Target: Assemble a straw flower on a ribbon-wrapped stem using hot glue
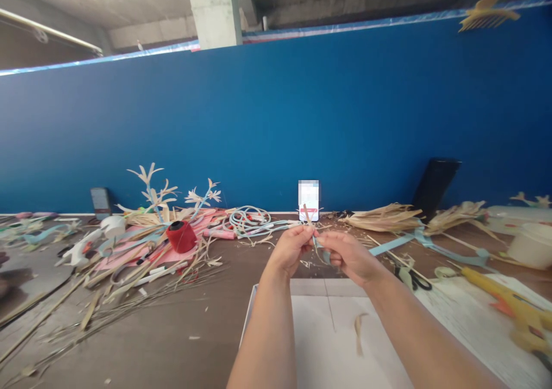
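— What are the hands gripping?
— The left hand (292,248) and right hand (350,256) both pinch a thin tan straw sliver (307,214) at 12 o'clock from the white paper sheet (328,343).
— And the round red thread spool (181,236)?
— At 9 o'clock from the hands.

bright, even daylight, soft picture
light falls from above onto the blue wall (276,118); shadows on the surface (172,331) are faint. edges bend wide-angle, the ceiling (107,3) looks washed, and fine straw detail blurs slightly.

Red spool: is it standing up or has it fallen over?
Standing up. The red spool sits on its end on the table, and the dark hole at its top faces up.
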`<state>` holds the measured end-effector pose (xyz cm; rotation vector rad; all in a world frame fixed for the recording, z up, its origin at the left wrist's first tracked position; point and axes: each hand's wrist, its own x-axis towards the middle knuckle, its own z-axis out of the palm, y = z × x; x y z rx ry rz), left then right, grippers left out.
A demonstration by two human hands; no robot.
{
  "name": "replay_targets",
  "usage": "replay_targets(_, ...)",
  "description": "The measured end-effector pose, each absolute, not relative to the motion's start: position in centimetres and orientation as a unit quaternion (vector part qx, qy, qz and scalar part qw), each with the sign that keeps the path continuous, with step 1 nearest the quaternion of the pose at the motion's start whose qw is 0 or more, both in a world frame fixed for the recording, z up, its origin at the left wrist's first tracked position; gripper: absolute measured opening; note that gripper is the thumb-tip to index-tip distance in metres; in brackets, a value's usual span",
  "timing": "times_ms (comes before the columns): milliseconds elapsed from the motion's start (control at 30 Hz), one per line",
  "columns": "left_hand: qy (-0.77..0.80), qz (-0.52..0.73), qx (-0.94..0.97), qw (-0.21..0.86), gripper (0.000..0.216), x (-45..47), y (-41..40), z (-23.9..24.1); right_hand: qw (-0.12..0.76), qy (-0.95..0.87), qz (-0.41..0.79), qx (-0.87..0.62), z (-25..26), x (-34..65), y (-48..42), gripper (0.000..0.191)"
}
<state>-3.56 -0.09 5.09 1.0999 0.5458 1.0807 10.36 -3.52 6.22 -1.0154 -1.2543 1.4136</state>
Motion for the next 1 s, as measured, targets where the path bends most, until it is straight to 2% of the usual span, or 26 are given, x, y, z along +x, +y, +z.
replay_targets(1000,0.298,0.439,0.585,0.614,0.033,-3.62,0.37,4.19,0.448,-0.549,0.527,-0.469,5.3,11.31,-3.49,0.023)
